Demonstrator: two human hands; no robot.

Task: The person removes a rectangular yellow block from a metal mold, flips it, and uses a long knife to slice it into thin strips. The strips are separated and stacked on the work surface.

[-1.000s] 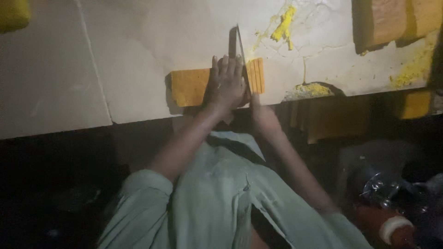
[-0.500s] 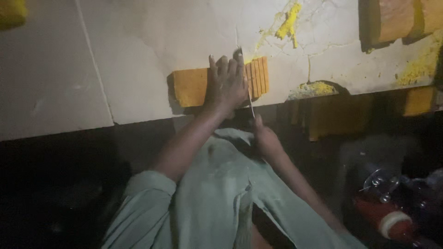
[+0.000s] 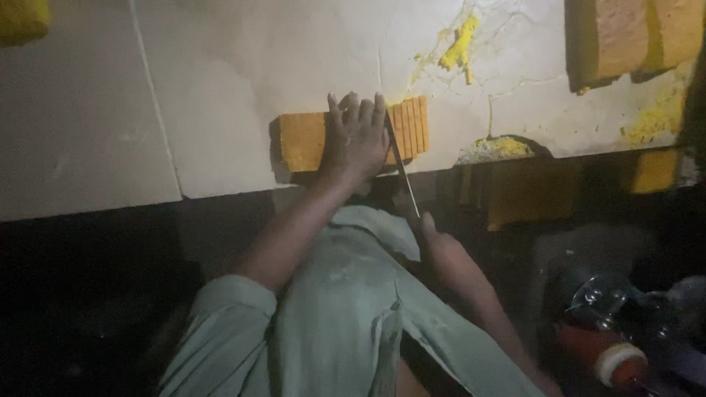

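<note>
Pressing down flat with my left hand (image 3: 355, 138), fingers spread and open, I cover the middle of the yellow block (image 3: 301, 140) that lies on the pale cracked slab (image 3: 220, 88), close to its near edge. My palm rests on top of the block rather than gripping it. To the right of my fingers the block shows a run of thin upright slices (image 3: 412, 126) standing side by side, touching one another. My right hand (image 3: 439, 246) sits lower, off the edge of the slab and in shadow, closed around the handle end of a long thin knife (image 3: 401, 165); the blade slants up from that hand and meets the block just beside my left fingertips, between them and the cut slices. Yellow crumbs (image 3: 460, 48) lie scattered on the slab beyond the block, and another small heap of crumbs (image 3: 496, 147) sits to the right at the slab's edge. Farther right, at the top corner, two larger orange-brown blocks (image 3: 632, 37) stand on the slab, well apart from the one under my hand. At the top left corner a yellow lump (image 3: 22, 18) is cut off by the frame. My pale green sleeves (image 3: 338, 316) fill the lower middle, and below the slab everything is too dark to tell.
</note>
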